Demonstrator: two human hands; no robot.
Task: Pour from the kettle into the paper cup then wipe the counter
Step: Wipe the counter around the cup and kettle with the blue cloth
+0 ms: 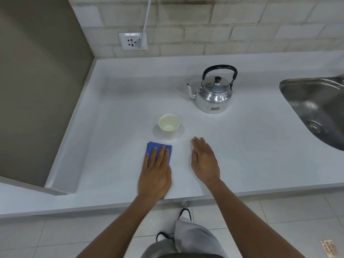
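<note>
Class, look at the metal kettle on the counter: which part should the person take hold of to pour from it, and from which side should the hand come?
Grip the black arched handle of the kettle, coming down from above. It stands upright over the lid, clear of the body. The spout points left toward the paper cup, so the nearer, free right hand probably suits best.

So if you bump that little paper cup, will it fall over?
Probably, yes. The paper cup looks thin and light, so a nudge could slide or tip it. It narrows toward its base, which makes tipping likelier. Any liquid inside would steady it somewhat, but how much it holds is hard to tell.
</note>
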